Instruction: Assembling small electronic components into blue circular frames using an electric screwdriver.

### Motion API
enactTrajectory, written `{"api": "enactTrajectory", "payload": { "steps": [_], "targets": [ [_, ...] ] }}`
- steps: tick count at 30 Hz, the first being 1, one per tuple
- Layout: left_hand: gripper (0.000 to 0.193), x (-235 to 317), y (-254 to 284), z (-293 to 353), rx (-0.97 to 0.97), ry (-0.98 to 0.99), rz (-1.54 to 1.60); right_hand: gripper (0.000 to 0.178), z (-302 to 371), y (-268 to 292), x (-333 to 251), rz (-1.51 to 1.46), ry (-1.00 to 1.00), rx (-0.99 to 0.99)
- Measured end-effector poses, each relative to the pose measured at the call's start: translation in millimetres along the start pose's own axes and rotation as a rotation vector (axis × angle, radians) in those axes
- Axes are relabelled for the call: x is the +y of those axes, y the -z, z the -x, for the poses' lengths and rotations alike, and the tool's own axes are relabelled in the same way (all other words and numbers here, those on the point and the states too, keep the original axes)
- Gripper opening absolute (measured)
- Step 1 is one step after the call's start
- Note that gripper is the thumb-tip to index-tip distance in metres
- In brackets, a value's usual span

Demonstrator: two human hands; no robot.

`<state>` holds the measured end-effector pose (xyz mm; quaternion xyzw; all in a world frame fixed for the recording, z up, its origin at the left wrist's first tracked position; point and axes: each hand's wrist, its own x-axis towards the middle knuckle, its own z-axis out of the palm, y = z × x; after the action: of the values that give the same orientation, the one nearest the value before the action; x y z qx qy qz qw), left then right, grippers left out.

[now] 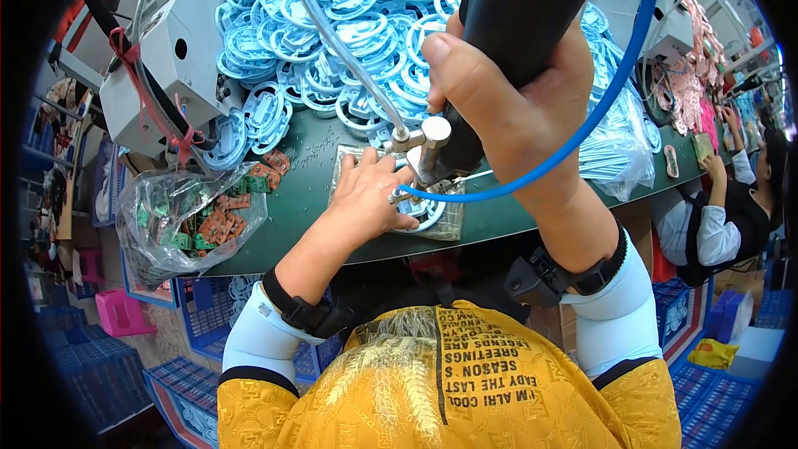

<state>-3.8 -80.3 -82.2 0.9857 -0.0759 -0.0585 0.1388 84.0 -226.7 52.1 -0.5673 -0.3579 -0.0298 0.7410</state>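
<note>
My right hand (507,91) grips a black powered screwdriver (515,17) held upright, its metal tip down over a light blue plastic ring part (424,214). That part lies on a clear square jig plate (449,220) on the dark green table (307,199). My left hand (370,191) rests flat on the plate and pins the part, fingers by the tool tip. A blue hose (615,91) and a clear hose (341,41) loop from the tool.
A big heap of light blue ring parts (332,25) fills the table's far side. A clear bag of small green and orange circuit boards (191,224) lies at left, under a grey box (166,58). Another person (723,216) works at right. Blue crates (100,366) stand on the floor.
</note>
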Motion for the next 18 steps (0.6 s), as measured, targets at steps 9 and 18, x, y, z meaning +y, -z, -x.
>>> {"api": "enactTrajectory", "payload": {
  "steps": [9,18],
  "targets": [
    [0.067,-5,-5,-1,-0.004,-0.017,0.097,0.037,10,-6,3,0.141,0.041,0.019],
    [0.102,-7,-30,30,0.330,-0.027,0.084,0.030,-17,8,-33,0.039,0.077,-0.099]
  ]
}}
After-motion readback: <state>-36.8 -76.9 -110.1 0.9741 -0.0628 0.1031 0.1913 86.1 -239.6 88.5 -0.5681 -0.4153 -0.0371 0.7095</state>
